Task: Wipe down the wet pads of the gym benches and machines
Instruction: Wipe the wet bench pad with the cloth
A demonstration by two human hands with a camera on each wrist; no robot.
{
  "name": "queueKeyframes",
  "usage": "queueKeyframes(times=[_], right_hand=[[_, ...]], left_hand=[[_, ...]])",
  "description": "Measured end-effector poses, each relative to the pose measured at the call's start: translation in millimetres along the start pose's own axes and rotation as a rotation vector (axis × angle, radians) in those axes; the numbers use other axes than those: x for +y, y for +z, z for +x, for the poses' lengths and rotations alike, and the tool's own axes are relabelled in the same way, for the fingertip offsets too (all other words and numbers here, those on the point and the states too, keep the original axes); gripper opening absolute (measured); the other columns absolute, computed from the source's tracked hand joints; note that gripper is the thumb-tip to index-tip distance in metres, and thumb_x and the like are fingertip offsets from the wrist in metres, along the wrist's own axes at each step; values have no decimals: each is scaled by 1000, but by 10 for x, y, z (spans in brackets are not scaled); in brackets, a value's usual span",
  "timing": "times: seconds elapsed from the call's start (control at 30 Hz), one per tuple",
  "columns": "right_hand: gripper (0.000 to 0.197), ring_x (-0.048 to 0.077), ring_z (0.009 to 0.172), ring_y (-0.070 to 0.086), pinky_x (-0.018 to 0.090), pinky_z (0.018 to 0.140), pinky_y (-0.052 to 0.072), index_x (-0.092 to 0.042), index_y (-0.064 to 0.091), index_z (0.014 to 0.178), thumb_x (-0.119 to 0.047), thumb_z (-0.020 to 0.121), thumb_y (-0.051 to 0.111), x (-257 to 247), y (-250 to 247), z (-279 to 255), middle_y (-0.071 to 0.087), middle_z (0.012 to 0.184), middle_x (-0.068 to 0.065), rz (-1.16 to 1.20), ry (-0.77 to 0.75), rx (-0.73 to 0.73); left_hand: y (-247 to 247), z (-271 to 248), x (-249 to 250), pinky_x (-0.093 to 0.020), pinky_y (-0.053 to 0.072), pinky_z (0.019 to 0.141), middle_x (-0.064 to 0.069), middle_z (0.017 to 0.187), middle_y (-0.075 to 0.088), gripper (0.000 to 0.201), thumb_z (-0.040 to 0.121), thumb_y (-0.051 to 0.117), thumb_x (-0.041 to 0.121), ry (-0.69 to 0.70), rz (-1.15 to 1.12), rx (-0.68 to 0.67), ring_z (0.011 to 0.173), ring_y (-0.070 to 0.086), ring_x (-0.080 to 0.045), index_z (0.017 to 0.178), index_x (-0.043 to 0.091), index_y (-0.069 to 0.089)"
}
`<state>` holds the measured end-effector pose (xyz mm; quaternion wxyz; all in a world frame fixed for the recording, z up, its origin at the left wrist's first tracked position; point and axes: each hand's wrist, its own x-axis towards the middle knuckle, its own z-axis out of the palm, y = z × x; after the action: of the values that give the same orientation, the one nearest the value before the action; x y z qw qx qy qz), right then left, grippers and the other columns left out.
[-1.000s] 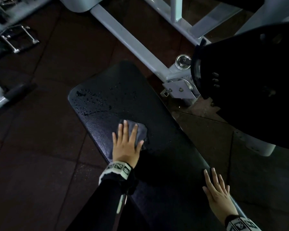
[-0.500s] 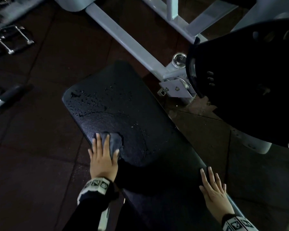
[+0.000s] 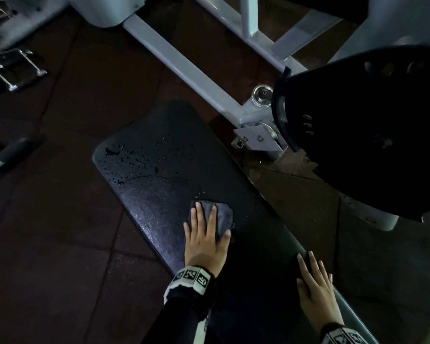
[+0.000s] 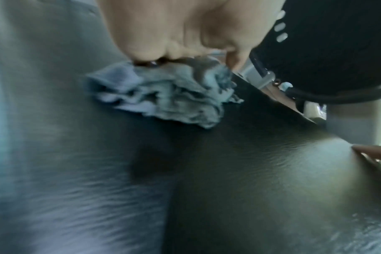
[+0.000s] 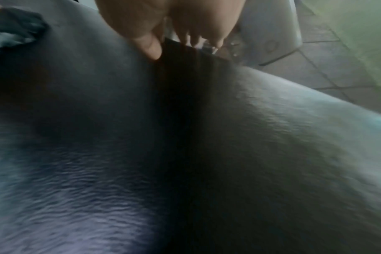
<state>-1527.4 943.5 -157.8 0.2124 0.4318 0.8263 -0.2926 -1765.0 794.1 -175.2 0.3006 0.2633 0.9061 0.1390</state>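
Observation:
A long black bench pad (image 3: 159, 189) runs from the lower right up to the middle of the head view, with water drops (image 3: 132, 160) on its far end. My left hand (image 3: 206, 234) lies flat with straight fingers on a crumpled grey cloth (image 3: 222, 216) and presses it onto the pad's middle. The left wrist view shows the cloth (image 4: 163, 96) bunched under my fingers on the pad (image 4: 207, 171). My right hand (image 3: 313, 284) rests flat on the pad's right edge, holding nothing; its fingertips (image 5: 152, 49) touch the leather in the right wrist view.
A white machine frame (image 3: 184, 68) crosses the floor beyond the bench. A large black weight plate (image 3: 370, 135) hangs over the right side, close to the bench edge. A metal handle (image 3: 13, 68) lies at the far left. Dark rubber floor tiles (image 3: 60, 219) surround the bench.
My left hand swept the cloth from the pad's middle to its left edge, then back right to the middle. The right hand stayed on the pad's right edge.

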Motion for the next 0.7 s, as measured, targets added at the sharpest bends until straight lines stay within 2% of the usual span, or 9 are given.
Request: queueKeyframes(times=[0.1, 0.17, 0.3, 0.4, 0.43, 0.5, 0.57, 0.63, 0.7], right_hand=[[55, 15, 142, 2, 42, 117, 2, -7, 33, 144, -15, 92, 52, -345, 104, 86, 3, 152, -1, -38, -16, 100], [49, 11, 142, 1, 37, 116, 0, -10, 38, 141, -23, 94, 46, -727, 174, 154, 4, 154, -1, -40, -109, 138], [71, 8, 141, -17, 32, 114, -11, -20, 11, 149, -56, 88, 14, -1568, 282, 317, -21, 152, -9, -23, -257, 21], [82, 15, 137, -29, 40, 113, -14, -31, -19, 143, -76, 80, 9, -1951, 454, 461, -36, 147, -8, -62, -274, -34], [80, 20, 138, -25, 43, 112, -10, -34, -19, 143, -76, 81, 11, -2025, 498, 494, -33, 150, -3, -90, -282, -9], [73, 27, 142, -6, 44, 112, 5, -34, -6, 148, -67, 89, 21, -2057, 573, 532, -15, 156, 7, -161, -289, 64], [66, 26, 142, 4, 43, 110, 16, -32, 9, 149, -55, 91, 29, -1984, 580, 535, -1, 157, 11, -210, -309, 96], [64, 24, 142, 8, 41, 110, 22, -29, 17, 149, -48, 90, 33, -1860, 557, 497, 6, 157, 10, -245, -364, 103], [65, 23, 143, 6, 40, 116, 20, -28, 16, 149, -44, 89, 36, -1692, 535, 443, 2, 157, 9, -268, -410, 91]], left_hand=[[-162, -32, -198, -35, -14, 117, 7, 152, -29, 69, 82, -4, 64, -49, -74, 32, 136, -34, -6, 145, 37, -10], [-301, 7, -431, -35, -12, 116, 6, 153, -27, 67, 84, -3, 60, -96, -60, 69, 138, -32, -11, 147, 37, -4], [-580, 216, -891, -37, -5, 118, 7, 152, -21, 61, 93, 13, 54, -151, 32, 59, 143, -20, -16, 151, 37, 6], [-717, 326, -1073, -39, -2, 118, 6, 156, -14, 59, 93, 19, 54, -87, 103, 59, 145, -14, -19, 150, 38, 11], [-749, 346, -1104, -38, -4, 117, 4, 157, -14, 62, 92, 18, 57, -72, 129, 54, 145, -16, -20, 150, 38, 8], [-803, 373, -1125, -36, -9, 117, 6, 154, -22, 66, 95, 28, 56, -87, 136, 20, 141, -25, -16, 150, 36, -3], [-829, 386, -1130, -34, -13, 115, 10, 151, -29, 72, 95, 32, 57, -104, 127, -7, 136, -33, -13, 148, 36, -12], [-810, 391, -1137, -33, -20, 112, 11, 150, -33, 72, 89, 19, 66, -98, 134, -24, 133, -39, -14, 146, 38, -17], [-763, 400, -1137, -32, -26, 109, 10, 149, -37, 76, 79, 3, 68, -102, 148, -36, 132, -43, -15, 144, 38, -21]])
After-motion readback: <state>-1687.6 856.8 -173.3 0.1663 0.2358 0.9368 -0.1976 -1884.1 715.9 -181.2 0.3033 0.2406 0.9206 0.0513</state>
